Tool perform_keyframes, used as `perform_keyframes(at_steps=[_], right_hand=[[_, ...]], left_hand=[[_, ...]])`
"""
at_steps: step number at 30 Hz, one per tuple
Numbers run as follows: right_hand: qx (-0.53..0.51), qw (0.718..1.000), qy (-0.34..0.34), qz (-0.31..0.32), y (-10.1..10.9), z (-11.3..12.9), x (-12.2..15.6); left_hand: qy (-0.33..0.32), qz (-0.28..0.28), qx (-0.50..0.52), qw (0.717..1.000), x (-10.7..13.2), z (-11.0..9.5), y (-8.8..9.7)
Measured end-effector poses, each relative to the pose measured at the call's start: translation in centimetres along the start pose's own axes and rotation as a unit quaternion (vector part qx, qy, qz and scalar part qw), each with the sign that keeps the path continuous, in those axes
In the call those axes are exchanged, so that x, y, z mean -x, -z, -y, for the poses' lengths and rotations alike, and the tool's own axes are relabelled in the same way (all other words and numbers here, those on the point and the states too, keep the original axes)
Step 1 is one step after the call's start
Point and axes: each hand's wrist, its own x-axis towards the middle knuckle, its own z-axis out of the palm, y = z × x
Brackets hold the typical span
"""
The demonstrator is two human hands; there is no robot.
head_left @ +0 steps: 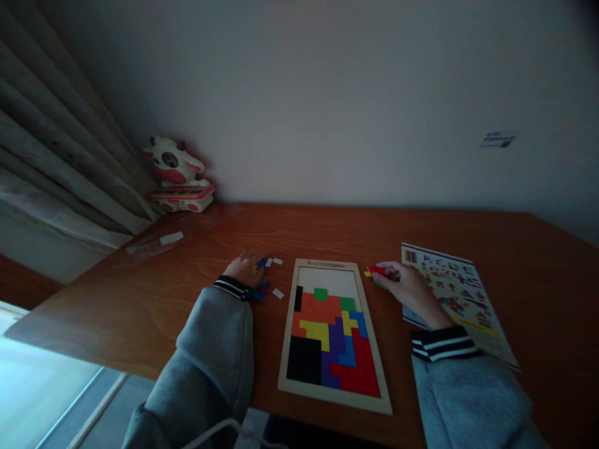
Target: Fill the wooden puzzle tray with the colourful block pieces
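A wooden tray puzzle point(286, 349) lies between my hands, partly filled with black, orange, yellow, purple, blue, green and red block pieces. Its upper part shows bare white base. My right hand point(403, 284) pinches a red puzzle piece point(375, 270) just right of the tray. A yellow piece point(367, 274) and a green one lie by those fingertips. To the tray's left, my left hand point(243, 269) rests with fingers stretched over loose pieces, among them a blue piece point(262, 262) and a purple piece point(264, 286). Part of that hand's fingers is hidden.
A printed pattern sheet point(468, 293) lies under and beyond my right forearm. Small white rectangles point(277, 293) sit near my left hand. A cow-shaped toy point(180, 178) stands at the back left by the curtain point(60, 143). A white cable point(224, 425) crosses the front edge.
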Motion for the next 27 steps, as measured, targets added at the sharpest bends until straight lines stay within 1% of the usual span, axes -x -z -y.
perform_keyframes(at_steps=[4, 7, 9, 16, 21, 24, 27], right_hand=[[0.005, 1.0, 0.006, -0.01, 0.1, 0.2, 0.0], [0.037, 0.998, 0.021, -0.041, 0.2, 0.5, 0.0], [0.054, 0.996, 0.03, -0.06, 0.3, 0.5, -0.1], [0.062, 0.991, 0.037, -0.11, 0.4, 0.5, -0.4], [0.056, 0.983, 0.068, -0.158, 0.6, 1.4, -0.2], [0.04, 0.984, 0.088, -0.152, 0.6, 2.0, 0.0], [0.03, 0.985, 0.101, -0.14, 0.5, 2.3, 0.1]], left_hand=[[0.011, 0.007, 0.007, 1.0, 0.2, 0.5, 0.0], [0.007, 0.016, 0.026, 0.999, -0.1, 0.7, -0.1], [0.005, 0.011, 0.038, 0.999, -0.3, 0.7, -0.2], [0.014, -0.032, 0.059, 0.998, -0.7, -0.1, -0.7], [-0.011, -0.101, 0.086, 0.991, -0.9, -0.3, -1.2], [-0.017, -0.121, 0.115, 0.986, -1.0, -0.6, -1.4], [-0.01, -0.114, 0.144, 0.983, -1.0, -1.3, -1.3]])
